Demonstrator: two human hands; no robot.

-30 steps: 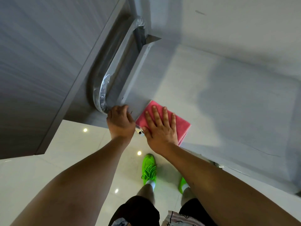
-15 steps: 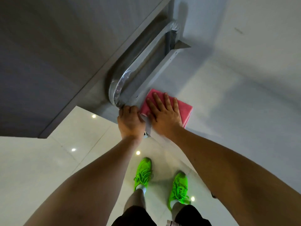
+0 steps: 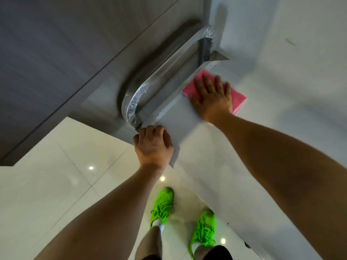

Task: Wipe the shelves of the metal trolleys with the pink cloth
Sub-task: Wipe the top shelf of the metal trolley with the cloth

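The metal trolley's top shelf [image 3: 281,113] is a flat grey steel surface filling the right side of the head view. A folded pink cloth [image 3: 237,97] lies flat on it near the far left edge. My right hand [image 3: 211,98] presses down on the cloth with straight, spread fingers and covers most of it. My left hand [image 3: 153,144] grips the shelf's near left corner, fingers curled over the edge. The trolley's curved handle bar [image 3: 135,102], wrapped in plastic film, runs along the shelf's left end just beyond both hands.
A dark grey wood-grain wall panel [image 3: 56,53] stands close on the left behind the handle. Glossy white floor tiles [image 3: 56,184] lie below, with my two bright green shoes [image 3: 163,205] beside the trolley's front edge.
My right hand has slid the pink cloth away from me along the shelf's left edge, toward the far handle post. My left hand stays on the near corner.
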